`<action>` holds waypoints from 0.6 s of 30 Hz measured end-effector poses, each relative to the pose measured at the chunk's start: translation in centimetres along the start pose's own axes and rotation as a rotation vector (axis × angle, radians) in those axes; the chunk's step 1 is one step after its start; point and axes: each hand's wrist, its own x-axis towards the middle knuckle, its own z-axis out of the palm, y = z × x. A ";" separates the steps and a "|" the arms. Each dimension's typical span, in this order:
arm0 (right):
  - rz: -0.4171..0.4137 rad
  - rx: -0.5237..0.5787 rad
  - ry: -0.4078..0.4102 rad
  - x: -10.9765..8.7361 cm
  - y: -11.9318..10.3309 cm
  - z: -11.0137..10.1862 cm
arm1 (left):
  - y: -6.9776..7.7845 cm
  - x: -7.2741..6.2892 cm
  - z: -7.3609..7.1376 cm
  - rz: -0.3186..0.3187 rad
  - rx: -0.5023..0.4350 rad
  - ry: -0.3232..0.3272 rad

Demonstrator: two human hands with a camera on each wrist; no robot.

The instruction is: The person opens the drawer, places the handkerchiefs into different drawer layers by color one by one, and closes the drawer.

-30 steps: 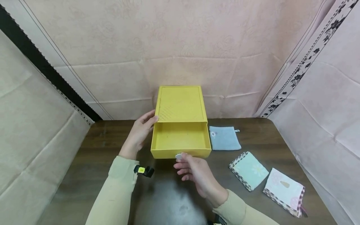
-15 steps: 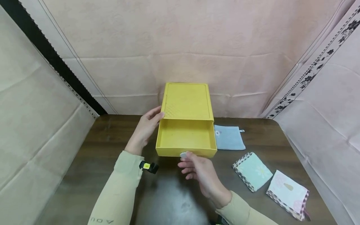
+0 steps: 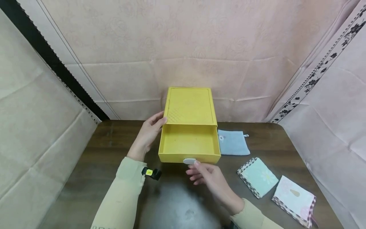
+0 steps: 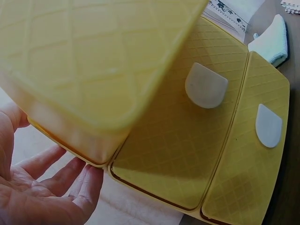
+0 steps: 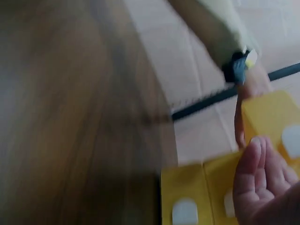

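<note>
A yellow drawer unit (image 3: 190, 105) stands at the back of the table, its top drawer (image 3: 188, 141) pulled out with a bare inside. My left hand (image 3: 147, 135) rests against the unit's left side, thumb at the front edge; the left wrist view has the fingers lying loosely along that side. On the drawer front is a white knob (image 3: 189, 161). My right hand (image 3: 213, 179) is just right of it, the thumb tip beside the knob's edge and the fingers loosely bent below. In the right wrist view, the hand appears separate from the knob (image 5: 291, 140).
A blue cloth (image 3: 233, 143) with a hanging loop lies right of the unit. Nearer the right edge lie a folded mint-green cloth (image 3: 257, 178) and a folded white cloth (image 3: 294, 198), both with checked borders. Lower drawers with white knobs (image 4: 206, 86) show below the pulled-out one.
My right hand has let go of the knob and shifted a little right, baring more of it. The left hand stays on the unit's side. The head view has shifted slightly.
</note>
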 end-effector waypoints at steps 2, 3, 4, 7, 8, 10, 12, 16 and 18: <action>-0.045 -0.047 -0.017 -0.1 0.3 -1.2 | 0.0 -0.1 0.0 0.002 -0.002 0.002; -0.070 -0.078 -0.030 -0.1 0.4 -1.9 | 0.0 -0.1 0.0 0.003 -0.004 0.003; -0.099 -0.114 -0.047 -0.2 0.5 -2.7 | 0.0 -0.1 0.0 0.005 -0.007 0.004; -0.178 -0.265 -0.089 -0.5 0.8 -5.3 | 0.0 0.0 -0.1 0.006 -0.003 0.010; -0.204 -0.332 -0.086 -0.6 0.8 -6.2 | -0.1 0.0 -0.1 0.008 -0.005 0.010; -0.248 -0.469 -0.050 -0.7 1.1 -8.1 | -0.1 0.1 -0.1 0.009 -0.006 0.011; -0.281 -0.594 0.015 -0.7 1.4 -10.0 | -0.2 0.1 0.0 0.010 -0.010 0.010; -0.269 -0.774 0.153 -0.5 2.2 -13.8 | -0.3 0.1 0.1 0.022 -0.019 0.009; -0.237 -0.827 0.194 -0.4 2.6 -15.6 | -0.3 0.1 0.2 0.028 -0.019 0.014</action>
